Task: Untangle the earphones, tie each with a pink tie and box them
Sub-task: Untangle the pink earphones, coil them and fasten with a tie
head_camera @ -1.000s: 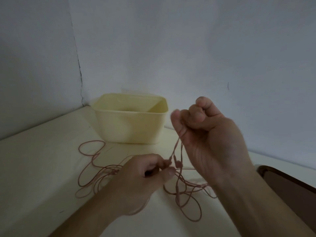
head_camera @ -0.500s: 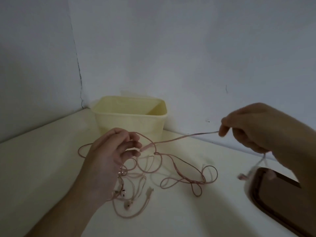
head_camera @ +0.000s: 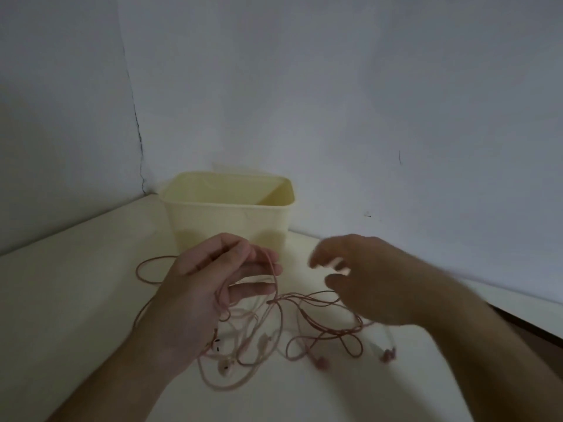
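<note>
A tangle of thin pink earphone cables (head_camera: 323,327) lies on the pale table in front of a pale yellow open box (head_camera: 228,214). My left hand (head_camera: 207,287) is raised over the left side of the tangle, with cable strands looped around its fingers and hanging from them. Pale earbuds (head_camera: 224,365) dangle below that hand. My right hand (head_camera: 365,278) is blurred and hovers above the right side of the tangle, its fingers loosely curled and holding nothing. Pink earbuds (head_camera: 387,356) lie on the table under it.
The box stands in the corner where two grey walls meet. A dark brown tray edge (head_camera: 530,330) shows at the right, behind my right forearm. A cable loop (head_camera: 146,269) trails left of my left hand.
My right hand has let go of the cable end it had pulled out to the right and has swung back toward the middle. The released cable dropped onto the table.
</note>
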Motion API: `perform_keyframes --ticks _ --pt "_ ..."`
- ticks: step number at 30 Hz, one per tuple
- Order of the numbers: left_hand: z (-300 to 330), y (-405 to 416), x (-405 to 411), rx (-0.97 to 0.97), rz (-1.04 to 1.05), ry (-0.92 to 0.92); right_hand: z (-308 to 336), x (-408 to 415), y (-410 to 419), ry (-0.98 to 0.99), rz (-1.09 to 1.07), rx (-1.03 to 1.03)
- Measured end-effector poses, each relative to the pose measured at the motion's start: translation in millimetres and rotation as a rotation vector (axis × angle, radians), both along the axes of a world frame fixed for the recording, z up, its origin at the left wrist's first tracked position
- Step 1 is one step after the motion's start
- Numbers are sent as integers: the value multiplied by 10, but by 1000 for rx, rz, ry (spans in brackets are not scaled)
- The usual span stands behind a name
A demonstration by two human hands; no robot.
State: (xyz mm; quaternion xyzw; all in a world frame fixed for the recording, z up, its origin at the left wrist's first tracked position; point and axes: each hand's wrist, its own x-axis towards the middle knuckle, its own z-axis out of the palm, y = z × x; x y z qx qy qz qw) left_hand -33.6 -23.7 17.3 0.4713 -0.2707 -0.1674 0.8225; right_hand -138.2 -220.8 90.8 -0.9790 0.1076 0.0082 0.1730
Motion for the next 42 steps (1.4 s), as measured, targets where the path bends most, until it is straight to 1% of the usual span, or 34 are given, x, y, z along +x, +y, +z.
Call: perform_keyframes --ticks 3,4,8,12,15,17,19,24,28,31,37,39,42 --pt "25 -4 -15 -25 -26 16 -149 87 242 -119 226 54" --pt "33 0 -12 -37 -28 23 -203 121 301 -131 259 101" --pt "61 34 55 -116 10 59 -213 132 325 -73 216 277" --pt "52 66 147 -171 69 117 -118 95 247 -100 192 366" --pt "34 102 216 -227 99 148 -110 83 180 -69 129 307" --pt "25 139 269 -232 140 147 -104 82 135 -63 91 295" --pt "2 156 308 -194 225 155 -75 70 86 -116 54 359" --pt "-53 136 331 -47 418 196 17 30 -9 -363 -5 643" --pt "-61 114 318 97 521 135 14 22 -13 -573 -49 844" --pt "-80 102 323 189 611 90 31 19 -43 -723 -108 949" --pt "-95 93 354 288 693 88 86 22 -174 -927 -61 1301" --pt "-104 99 367 323 720 88 92 20 -210 -972 -66 1341" --pt "-130 130 410 372 758 114 108 6 -267 -1063 -135 1320"
